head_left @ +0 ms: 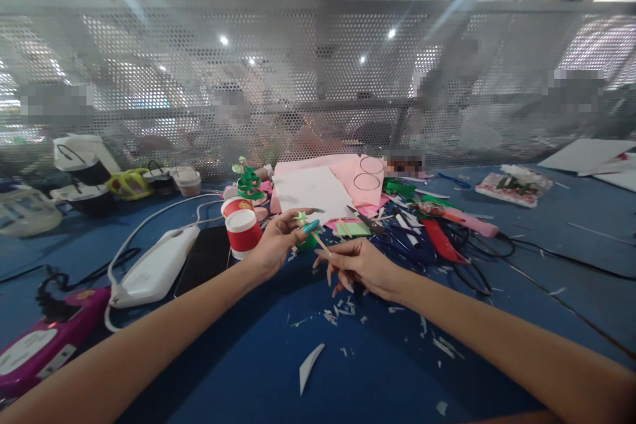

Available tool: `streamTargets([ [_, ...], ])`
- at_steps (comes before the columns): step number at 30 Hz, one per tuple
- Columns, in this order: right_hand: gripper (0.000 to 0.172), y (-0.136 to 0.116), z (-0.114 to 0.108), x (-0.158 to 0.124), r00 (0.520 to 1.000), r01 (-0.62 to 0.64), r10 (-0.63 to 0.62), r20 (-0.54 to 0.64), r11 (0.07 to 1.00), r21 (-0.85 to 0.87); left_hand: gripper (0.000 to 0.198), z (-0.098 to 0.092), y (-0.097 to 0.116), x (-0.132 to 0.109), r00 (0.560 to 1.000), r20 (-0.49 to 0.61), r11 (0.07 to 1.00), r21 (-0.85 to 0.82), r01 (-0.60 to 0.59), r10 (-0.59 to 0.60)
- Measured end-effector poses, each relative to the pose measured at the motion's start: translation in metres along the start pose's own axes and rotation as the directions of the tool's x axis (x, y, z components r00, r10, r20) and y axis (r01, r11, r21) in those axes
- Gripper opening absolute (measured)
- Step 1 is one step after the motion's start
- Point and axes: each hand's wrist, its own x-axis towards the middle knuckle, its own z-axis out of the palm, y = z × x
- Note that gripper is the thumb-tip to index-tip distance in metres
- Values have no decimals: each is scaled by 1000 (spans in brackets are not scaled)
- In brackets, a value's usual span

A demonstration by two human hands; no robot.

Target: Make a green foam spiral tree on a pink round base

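Note:
A thin wooden stick (pixel 320 242) slants between my hands, above the middle of the table. My left hand (pixel 273 245) is closed in a pinch around its upper end, where a small pale green star (pixel 301 218) shows by the fingers. The lower end of the stick sits between the fingertips of my right hand (pixel 365 265). A dark green strip (pixel 306 242) shows just under my left fingers; whether it is joined to the stick I cannot tell. Left of my left hand stand red and white paper cups (pixel 244 233).
White and pink paper sheets (pixel 308 189) lie beyond my hands. Scissors (pixel 365 218), a pink glue gun (pixel 470 220) and cables crowd the right. At left are a black phone (pixel 206 258), a white power bank (pixel 156 268) and a purple power strip (pixel 54 334). A green paper tree (pixel 249 183) stands behind the cups.

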Motion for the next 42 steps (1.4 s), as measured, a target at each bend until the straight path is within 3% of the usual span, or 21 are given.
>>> streamTargets([
  [8,32,5,-3,2,998,19,-24,-52,995,-96,31,3,0,-2,1000,-19,1000,-10,-10,10],
  [17,34,5,-2,4,990,60,-76,-120,989,-136,49,0,-3,-2,999,-52,1000,13,4,-3],
  [25,35,3,-2,3,983,53,-84,-161,981,-186,59,1,2,-4,999,40,997,73,-16,14],
  [35,36,5,-3,4,988,46,-78,-135,973,-225,37,6,4,-5,1000,5,1000,22,20,-21],
  [42,34,3,0,3,984,49,-80,-156,980,-191,45,7,5,-7,999,40,1000,15,26,-26],
])
